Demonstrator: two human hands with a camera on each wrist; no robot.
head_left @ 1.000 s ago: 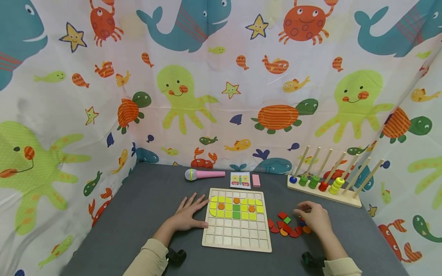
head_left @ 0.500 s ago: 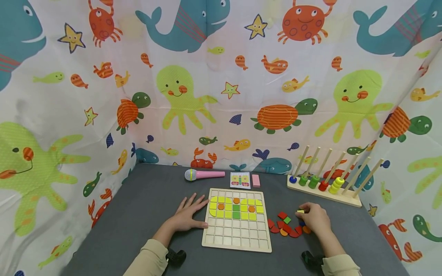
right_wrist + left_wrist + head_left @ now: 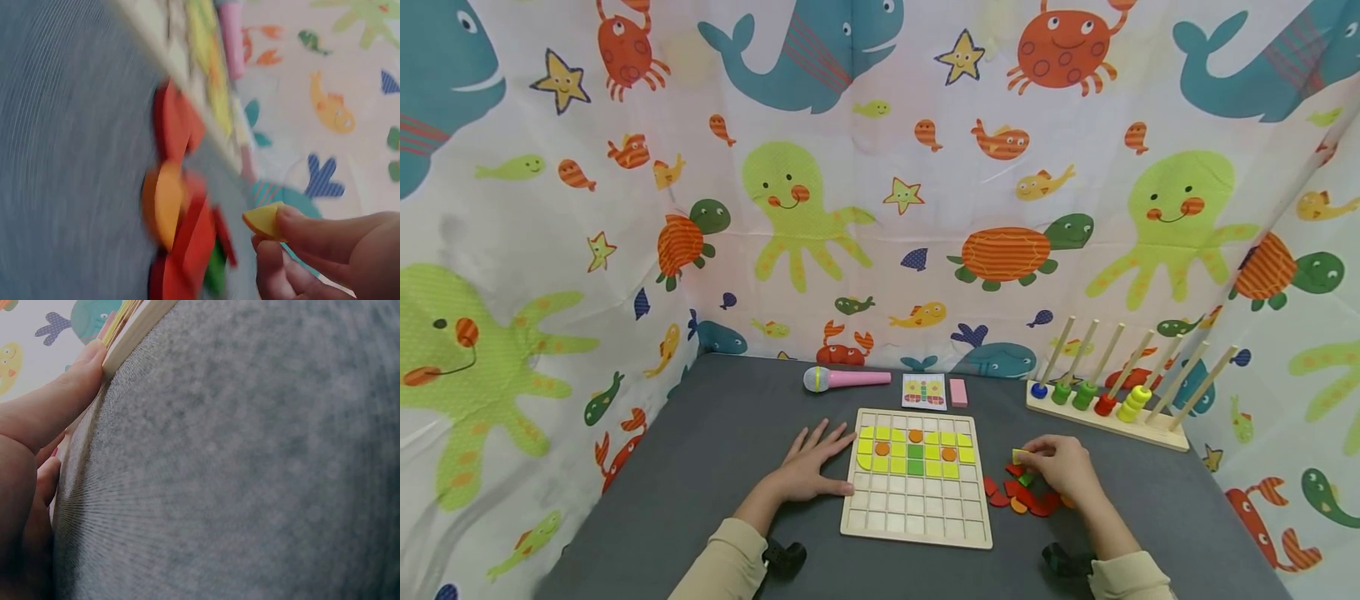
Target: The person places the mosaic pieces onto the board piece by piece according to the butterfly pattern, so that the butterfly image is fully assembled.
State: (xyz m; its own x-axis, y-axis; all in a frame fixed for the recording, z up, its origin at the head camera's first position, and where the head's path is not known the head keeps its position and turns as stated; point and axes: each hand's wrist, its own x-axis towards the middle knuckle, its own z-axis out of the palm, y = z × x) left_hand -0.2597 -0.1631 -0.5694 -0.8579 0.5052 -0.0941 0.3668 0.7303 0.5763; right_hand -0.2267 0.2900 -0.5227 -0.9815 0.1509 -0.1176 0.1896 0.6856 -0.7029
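Note:
My right hand (image 3: pixel 1066 468) pinches a yellow tile (image 3: pixel 265 220) with a curved edge between thumb and fingers, above the loose pile. Under it lie red tiles (image 3: pixel 998 498), an orange tile (image 3: pixel 164 203) and a green one (image 3: pixel 216 269); my fingers cover part of the pile in the head view. My left hand (image 3: pixel 805 471) rests spread on the table with its thumb at the left edge of the wooden grid board (image 3: pixel 917 540). Yellow tiles (image 3: pixel 882 464), orange discs (image 3: pixel 916 436) and green squares (image 3: pixel 915 458) fill several of the board's upper cells.
Behind the board lie a printed pattern card (image 3: pixel 923 403), a pink block (image 3: pixel 958 392) and a pink toy microphone (image 3: pixel 857 379). A wooden peg stand (image 3: pixel 1157 431) with coloured rings is at the back right. A sea-animal curtain (image 3: pixel 880 275) surrounds the grey table (image 3: pixel 722 433).
My right hand has picked up the yellow tile at the right of the pile and carried it left, toward the board. The left hand has stayed in place.

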